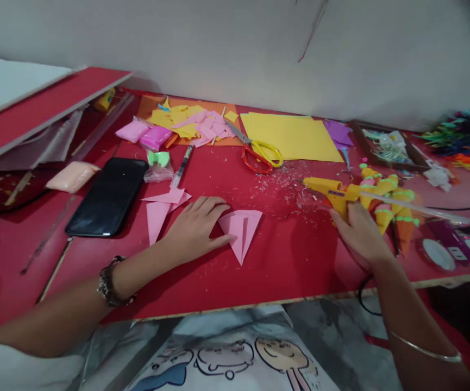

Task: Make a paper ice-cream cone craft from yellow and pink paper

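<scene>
1. Lying on the near side of the scissors (252, 143), the folded paper (237, 228) has the left hand's (196, 228) thumb over its left edge; that hand is flat, fingers loosely spread, gripping nothing.
2. To the right of the scissors, the right hand (361, 231) is closed round the handle of the glue gun (332, 189).
3. Handling, as I judge it: paper light, thin, easily creased, best taken gently by its sides; glue gun stiff, fairly light, perhaps hot at the nozzle, best taken by the handle.
4. Direction: the paper's tip points away from the scissors, its long axis running toward them; the glue gun's nozzle points left, its long axis crosswise, the stick (418, 207) extending right.
</scene>
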{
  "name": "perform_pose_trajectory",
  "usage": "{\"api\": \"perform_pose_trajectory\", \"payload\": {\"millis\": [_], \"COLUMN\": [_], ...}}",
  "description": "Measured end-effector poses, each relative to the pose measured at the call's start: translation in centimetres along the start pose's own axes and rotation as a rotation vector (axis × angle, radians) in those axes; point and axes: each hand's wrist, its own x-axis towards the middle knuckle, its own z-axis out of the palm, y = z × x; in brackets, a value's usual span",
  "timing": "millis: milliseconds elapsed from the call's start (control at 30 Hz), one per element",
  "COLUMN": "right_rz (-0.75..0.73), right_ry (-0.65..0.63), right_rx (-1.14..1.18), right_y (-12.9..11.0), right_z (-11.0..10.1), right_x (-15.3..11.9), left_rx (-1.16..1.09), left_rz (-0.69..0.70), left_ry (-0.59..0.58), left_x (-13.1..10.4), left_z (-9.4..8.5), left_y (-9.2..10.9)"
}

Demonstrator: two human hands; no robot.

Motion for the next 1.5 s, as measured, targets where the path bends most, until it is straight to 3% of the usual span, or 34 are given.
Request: {"api": "perform_pose_trajectory", "payload": {"millis": [167,300,600,800,933,1133,1300,1500], "right_rz": [-0.039,0.008,-0.068,-0.062,-0.072,-0.123,-0.066,-0.009], "right_ry": [0.053,0.029,-0.213,-0.241,-0.244,-0.555,-0.717,-0.744], "right_rx": [-0.251,-0.345,0.334,0.844,1.034,1.414,1.579,1.641], "right_y": [-0.5,-2.8,-7.4,-9.3,-11.1,-14.1,-15.3,-15.8], "right_z": [-2.0,-4.0,-3.3,-2.7,-1.6,-0.4,0.1,1.4], "right_x": [-1.0,-2.4,-2.7,-1.1,0.8,3.1,3.3,2.9], "left_rx": [0.049,0.042,-0.286,-0.544,-0.740,-0.959,-1.020,-1.031], "left_rz": [-0.024,-0.022,-0.146,-0.249,-0.273,-0.303,-0.292,-0.320], "left_ry": [-0.001,-0.042,-0.083,0.137,0.160,0.125,0.079,0.046], "left_x": [0.1,0.4,0.9,1.7,2.4,2.9,2.4,2.0], "left_z": [0.4,0.3,-0.3,-1.6,-2.6,-2.2,-1.9,-1.6], "left_y": [0.4,0.6,0.3,-0.5,-0.5,-0.1,-0.2,-0.2]}}
